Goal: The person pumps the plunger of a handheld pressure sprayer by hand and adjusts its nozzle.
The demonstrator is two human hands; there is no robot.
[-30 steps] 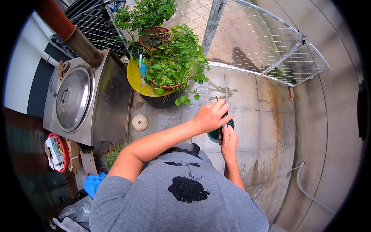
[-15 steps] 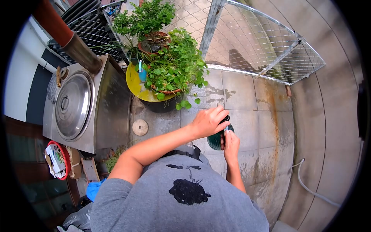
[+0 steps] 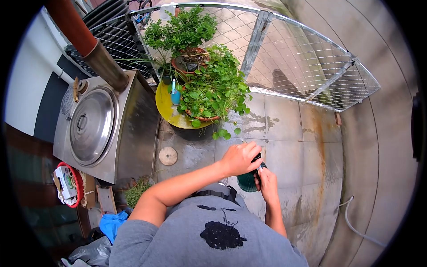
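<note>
A dark green, ribbed see-through bottle [image 3: 247, 182] with a black top, which looks like a spray bottle, is in front of my body over the paved floor. My left hand [image 3: 240, 158] is closed over its black top from the left, hiding most of it. On the bottle's right side my right hand [image 3: 268, 183] grips just below the top, the thumb lying along a pale part there. Both hands touch the bottle, close to each other. How the parts under my fingers are shaped is hidden.
A steel stove [image 3: 133, 133] with a round lid [image 3: 92, 126] stands left. Potted plants [image 3: 211, 91] sit on a yellow round top [image 3: 167, 107]. A wire mesh gate [image 3: 298, 62] spans the back. A round disc [image 3: 168, 156] lies on the floor; a hose [image 3: 356, 227] runs along the right wall.
The whole view has shifted, so the surroundings sit lower and slightly right. Both hands stay on the bottle, with the left hand still over its top.
</note>
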